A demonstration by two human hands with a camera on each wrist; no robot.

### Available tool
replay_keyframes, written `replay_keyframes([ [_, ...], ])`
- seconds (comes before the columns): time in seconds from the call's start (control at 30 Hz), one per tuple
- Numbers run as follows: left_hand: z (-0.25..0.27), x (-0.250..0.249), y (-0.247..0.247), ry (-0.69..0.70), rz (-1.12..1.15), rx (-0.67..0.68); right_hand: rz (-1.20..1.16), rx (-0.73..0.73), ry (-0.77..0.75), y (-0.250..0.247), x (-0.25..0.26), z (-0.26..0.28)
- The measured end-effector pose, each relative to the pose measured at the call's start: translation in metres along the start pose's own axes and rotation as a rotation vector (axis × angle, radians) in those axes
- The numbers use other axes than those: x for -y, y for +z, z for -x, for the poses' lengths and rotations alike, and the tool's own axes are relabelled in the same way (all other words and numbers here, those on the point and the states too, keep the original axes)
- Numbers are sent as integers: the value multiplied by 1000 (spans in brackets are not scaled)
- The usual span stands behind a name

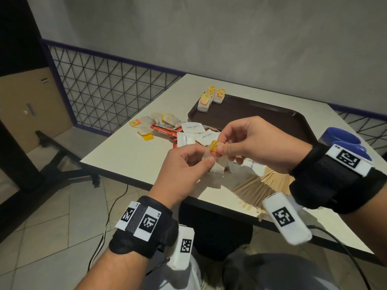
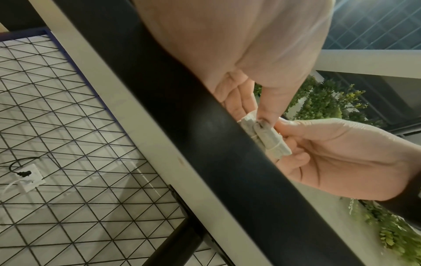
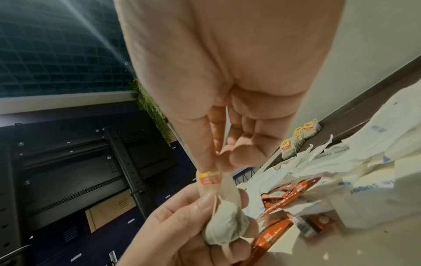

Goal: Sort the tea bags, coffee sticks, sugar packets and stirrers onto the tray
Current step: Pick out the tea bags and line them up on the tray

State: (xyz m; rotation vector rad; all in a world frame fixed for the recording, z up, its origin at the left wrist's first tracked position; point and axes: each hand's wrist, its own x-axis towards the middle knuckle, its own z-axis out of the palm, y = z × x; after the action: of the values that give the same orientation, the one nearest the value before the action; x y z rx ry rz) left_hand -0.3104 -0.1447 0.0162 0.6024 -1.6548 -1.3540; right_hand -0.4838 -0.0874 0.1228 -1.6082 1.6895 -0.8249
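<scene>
A tea bag [image 1: 215, 164] hangs in the air over the table's near edge, held between both hands. My left hand [image 1: 206, 155] pinches the paper pouch [image 3: 225, 225] between thumb and fingers. My right hand [image 1: 219, 145] pinches its yellow and red tag [image 3: 209, 178]. Behind them lies the brown tray [image 1: 261, 114], with several tea bags [image 1: 210, 98] standing at its far left corner. Loose on the table are more tea bags [image 1: 150, 124], orange coffee sticks [image 1: 165, 130], white sugar packets [image 1: 191, 127] and a pile of wooden stirrers [image 1: 259, 187].
A blue object [image 1: 343, 139] sits at the table's right edge beside the tray. A wire mesh fence [image 1: 109, 88] runs to the left of the table, with a cardboard box [image 1: 31, 105] behind it. Cables trail on the tiled floor [image 1: 62, 216] below.
</scene>
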Motion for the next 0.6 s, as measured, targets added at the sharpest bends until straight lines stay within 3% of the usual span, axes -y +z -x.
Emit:
replay_keyframes([
  [0.3,4,-6,-5,34,-12,-70,56,88,13,-11,5,-19],
  [0.43,-1,-2,-43,101,-202,-200,132,-13,46,-41,-2,-58],
  [0.5,-9,3,-69,134,-404,-297,177,-70,69,-57,-12,-83],
  [0.6,-23,15,-89,65,-461,-446,237,-159,153,-75,-32,-130],
])
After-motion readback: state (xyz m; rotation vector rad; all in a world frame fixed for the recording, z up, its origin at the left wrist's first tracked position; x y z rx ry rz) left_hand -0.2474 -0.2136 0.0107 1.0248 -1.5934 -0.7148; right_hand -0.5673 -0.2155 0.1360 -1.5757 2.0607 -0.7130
